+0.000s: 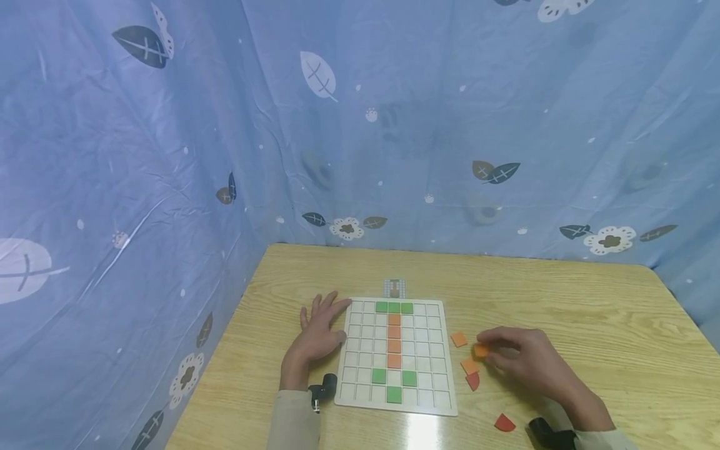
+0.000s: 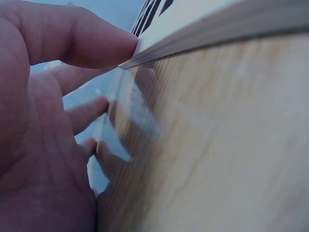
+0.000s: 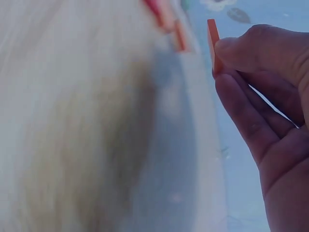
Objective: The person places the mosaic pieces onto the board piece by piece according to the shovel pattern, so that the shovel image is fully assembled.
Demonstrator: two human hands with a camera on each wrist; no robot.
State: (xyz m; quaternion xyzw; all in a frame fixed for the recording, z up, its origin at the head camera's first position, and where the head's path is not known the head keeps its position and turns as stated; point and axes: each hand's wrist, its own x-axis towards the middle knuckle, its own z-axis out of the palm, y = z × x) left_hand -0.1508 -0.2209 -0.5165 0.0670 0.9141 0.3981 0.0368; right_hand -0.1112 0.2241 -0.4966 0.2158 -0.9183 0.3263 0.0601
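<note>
A white grid board lies flat on the wooden table, with green square tiles and a column of orange square tiles in its cells. My left hand rests at the board's left edge, its fingers spread and its thumb touching the side; the left wrist view shows the thumb tip against that edge. To the right of the board, my right hand pinches an orange square tile between thumb and fingers. The right wrist view shows this tile held on edge, off the table.
Beside the board's right edge lie loose orange tiles and a red quarter-round piece. Another red quarter-round piece sits nearer the front. A small pattern card lies behind the board. Blue patterned cloth hangs behind the table.
</note>
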